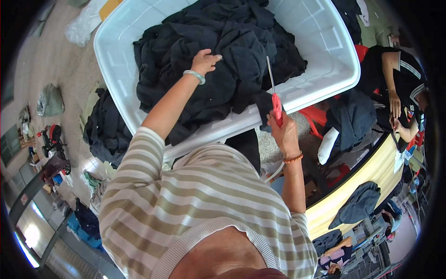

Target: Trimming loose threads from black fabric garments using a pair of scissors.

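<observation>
A big white plastic tub [320, 32] in front of me holds a heap of black cloth garments [186, 37]. Over the middle of the heap is my left hand [206, 62], its fingers apart and nothing held in them; whether it touches the fabric I cannot tell. My right hand [285, 132], at the tub's near right rim, grips a red-handled tool [277, 108] with a long thin metal shaft pointing up and away over the cloth. The tool's exact kind is unclear. Black fabric hangs over the rim beside that hand.
More dark clothing [108, 128] is piled on the floor left of the tub. At right stand a pale wooden table [344, 197] with a dark garment [357, 204] on it and a red stool [313, 118]. A co-worker [392, 88] sits beyond, hands together.
</observation>
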`<state>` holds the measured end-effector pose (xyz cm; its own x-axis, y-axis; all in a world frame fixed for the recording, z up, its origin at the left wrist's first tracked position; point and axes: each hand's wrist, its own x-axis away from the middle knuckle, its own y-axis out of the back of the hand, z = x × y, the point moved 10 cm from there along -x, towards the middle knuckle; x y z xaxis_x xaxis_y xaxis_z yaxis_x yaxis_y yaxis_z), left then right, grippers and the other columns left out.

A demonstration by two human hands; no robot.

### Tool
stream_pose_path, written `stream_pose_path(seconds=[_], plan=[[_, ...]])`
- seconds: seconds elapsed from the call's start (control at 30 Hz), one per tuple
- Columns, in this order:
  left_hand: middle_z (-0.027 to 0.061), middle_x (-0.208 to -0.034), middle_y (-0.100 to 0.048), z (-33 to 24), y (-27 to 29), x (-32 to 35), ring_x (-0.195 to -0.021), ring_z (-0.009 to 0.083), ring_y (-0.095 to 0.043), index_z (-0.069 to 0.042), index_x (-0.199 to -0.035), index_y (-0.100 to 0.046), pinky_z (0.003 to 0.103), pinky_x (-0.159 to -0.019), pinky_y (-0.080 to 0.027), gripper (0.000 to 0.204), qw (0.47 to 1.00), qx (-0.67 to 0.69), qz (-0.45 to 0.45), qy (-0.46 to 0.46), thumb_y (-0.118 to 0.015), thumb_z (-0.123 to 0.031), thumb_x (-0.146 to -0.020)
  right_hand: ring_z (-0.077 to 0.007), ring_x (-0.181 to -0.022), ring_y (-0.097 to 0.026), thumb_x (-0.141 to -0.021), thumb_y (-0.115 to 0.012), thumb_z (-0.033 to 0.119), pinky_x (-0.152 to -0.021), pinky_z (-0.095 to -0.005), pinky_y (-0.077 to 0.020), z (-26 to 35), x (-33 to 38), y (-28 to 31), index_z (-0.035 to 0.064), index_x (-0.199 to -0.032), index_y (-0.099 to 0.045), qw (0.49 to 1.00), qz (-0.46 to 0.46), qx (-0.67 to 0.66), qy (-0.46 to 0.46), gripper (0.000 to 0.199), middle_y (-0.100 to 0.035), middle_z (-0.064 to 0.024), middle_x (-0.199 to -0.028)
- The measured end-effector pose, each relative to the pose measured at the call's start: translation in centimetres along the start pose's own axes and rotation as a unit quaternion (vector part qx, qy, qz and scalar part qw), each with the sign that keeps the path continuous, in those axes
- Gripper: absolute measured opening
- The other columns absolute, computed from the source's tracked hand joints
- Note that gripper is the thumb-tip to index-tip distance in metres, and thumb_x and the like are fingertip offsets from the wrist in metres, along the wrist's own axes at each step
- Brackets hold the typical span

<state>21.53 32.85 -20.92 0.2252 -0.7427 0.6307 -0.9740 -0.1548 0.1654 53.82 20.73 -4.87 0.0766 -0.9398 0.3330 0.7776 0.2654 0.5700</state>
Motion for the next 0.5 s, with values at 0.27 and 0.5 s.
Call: stream_pose_path(seconds=[0.27,0.5], plan=[[0.0074,-0.103,-0.063,2.8,-5.7,-3.9,-0.092,0.0185,-0.061,-0.002,-0.108,-0.058,0.03,-0.076,-0.052,0.05,0.989,0.073,0.004,0.126,-0.083,-0.023,-0.069,-0.0133,-0.048,-0.057,-0.087,-0.061,0.015,-0.048,-0.0275,-0.0453,-1.1,0.7,1.9,-0.0028,-0.102,-0.063,0.999,0.0,-0.004,-0.033,0.023,-0.066,-0.0118,-0.07],[-0.0007,-0.082,-0.058,-8.2,-6.9,3.3,-0.078,0.0096,-0.061,-0.008,-0.089,-0.058,0.025,-0.075,-0.052,0.017,0.938,0.231,0.246,-0.079,-0.07,0.0,-0.081,-0.0146,-0.048,-0.057,-0.086,-0.066,0.018,-0.049,-0.0294,-0.0451,0.2,-1.8,3.9,-0.0018,-0.1,-0.064,0.999,-0.036,0.011,-0.022,0.024,-0.065,-0.0111,-0.067]])
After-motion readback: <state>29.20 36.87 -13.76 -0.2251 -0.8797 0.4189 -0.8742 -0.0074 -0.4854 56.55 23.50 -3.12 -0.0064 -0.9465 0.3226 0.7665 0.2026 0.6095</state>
